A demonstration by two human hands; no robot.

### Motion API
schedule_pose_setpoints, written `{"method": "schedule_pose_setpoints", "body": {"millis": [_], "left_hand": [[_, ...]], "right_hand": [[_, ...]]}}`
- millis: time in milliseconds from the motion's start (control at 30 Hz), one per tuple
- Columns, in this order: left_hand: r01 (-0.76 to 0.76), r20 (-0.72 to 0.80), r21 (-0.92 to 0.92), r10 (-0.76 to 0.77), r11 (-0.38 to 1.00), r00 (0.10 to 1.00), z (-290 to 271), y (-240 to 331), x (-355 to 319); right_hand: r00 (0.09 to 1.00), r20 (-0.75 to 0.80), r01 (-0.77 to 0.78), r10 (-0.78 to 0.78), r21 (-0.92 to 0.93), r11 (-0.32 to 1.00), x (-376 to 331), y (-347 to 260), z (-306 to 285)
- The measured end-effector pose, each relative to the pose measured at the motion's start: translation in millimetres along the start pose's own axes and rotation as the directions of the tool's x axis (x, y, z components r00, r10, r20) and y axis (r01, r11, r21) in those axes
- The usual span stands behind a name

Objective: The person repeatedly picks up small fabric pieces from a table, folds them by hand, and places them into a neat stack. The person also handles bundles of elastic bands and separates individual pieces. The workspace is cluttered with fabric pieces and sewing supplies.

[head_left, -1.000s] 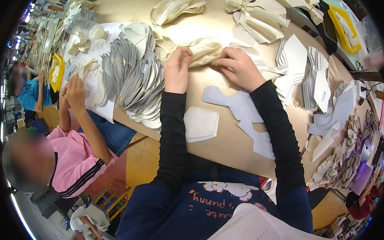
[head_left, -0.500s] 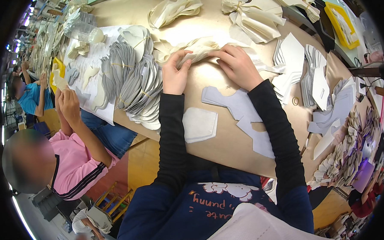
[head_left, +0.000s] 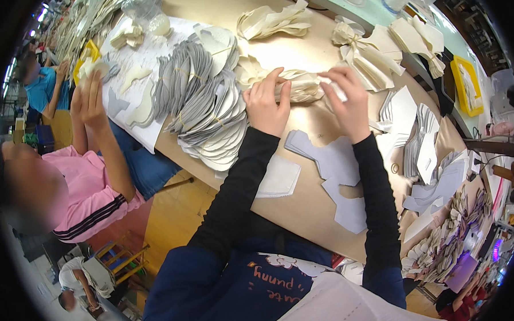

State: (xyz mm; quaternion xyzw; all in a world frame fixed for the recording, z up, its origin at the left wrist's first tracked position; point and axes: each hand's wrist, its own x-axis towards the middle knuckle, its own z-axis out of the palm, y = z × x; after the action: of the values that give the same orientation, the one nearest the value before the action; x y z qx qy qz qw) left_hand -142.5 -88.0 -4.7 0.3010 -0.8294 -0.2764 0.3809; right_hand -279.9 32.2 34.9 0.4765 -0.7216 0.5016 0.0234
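Observation:
A bundle of thin cream cut pieces (head_left: 303,88) lies on the table between my hands. My left hand (head_left: 268,105) grips its left end, thumb and fingers closed around it. Over its right end my right hand (head_left: 349,102) is curled, thumb and fingertips drawn together by the edge of the pieces. Whatever the right fingertips pinch is too small to make out. Nearer me lie blue-grey cut pieces (head_left: 331,157) and a small pile of white pocket-shaped pieces (head_left: 279,177).
Banded stacks of grey pieces (head_left: 199,85) stand left of my left hand. More cream bundles (head_left: 274,22) lie at the back. White stacks (head_left: 398,114) and a yellow tray (head_left: 467,86) are at the right. A person in a pink shirt (head_left: 86,179) works at my left.
My view has shifted, so the table contents sit differently in the picture. My right hand has drawn its fingers up at the bundle's right end. The left hand still grips the other end.

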Motion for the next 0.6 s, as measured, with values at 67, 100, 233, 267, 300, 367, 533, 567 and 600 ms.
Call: {"method": "schedule_pose_setpoints", "body": {"millis": [67, 100, 233, 267, 300, 367, 533, 567, 600], "left_hand": [[-0.004, -0.029, 0.061, 0.006, 0.998, 1.0, 2, 4, -3], [-0.006, -0.03, 0.104, 0.01, 0.995, 1.0, 2, 6, -4], [-0.071, -0.109, 0.105, 0.082, 0.992, 0.991, -1, 12, -6], [-0.104, -0.145, 0.078, 0.114, 0.992, 0.983, -1, 13, -5], [-0.158, -0.185, 0.044, 0.164, 0.986, 0.969, -1, 13, -3], [-0.257, -0.212, 0.02, 0.255, 0.966, 0.943, -1, 11, -1], [-0.362, -0.193, -0.068, 0.344, 0.93, 0.919, 1, 5, 2], [-0.378, -0.207, -0.062, 0.359, 0.924, 0.91, 1, 4, 3], [-0.36, -0.206, -0.081, 0.338, 0.929, 0.918, 1, 3, 3]], "right_hand": [[0.995, 0.051, 0.093, -0.091, -0.045, 0.995, 21, -4, -1], [0.983, 0.068, 0.176, -0.171, -0.081, 0.981, 35, -4, 2], [0.881, 0.206, 0.468, -0.427, -0.231, 0.853, 101, 11, 39], [0.853, 0.246, 0.518, -0.461, -0.286, 0.806, 115, 18, 53], [0.823, 0.288, 0.566, -0.49, -0.338, 0.752, 125, 24, 69], [0.779, 0.358, 0.627, -0.514, -0.446, 0.639, 131, 36, 100], [0.842, 0.476, 0.522, -0.255, -0.595, 0.612, 136, 60, 134], [0.861, 0.406, 0.502, -0.307, -0.576, 0.645, 137, 62, 131], [0.886, 0.339, 0.455, -0.315, -0.519, 0.723, 138, 61, 127]]}}
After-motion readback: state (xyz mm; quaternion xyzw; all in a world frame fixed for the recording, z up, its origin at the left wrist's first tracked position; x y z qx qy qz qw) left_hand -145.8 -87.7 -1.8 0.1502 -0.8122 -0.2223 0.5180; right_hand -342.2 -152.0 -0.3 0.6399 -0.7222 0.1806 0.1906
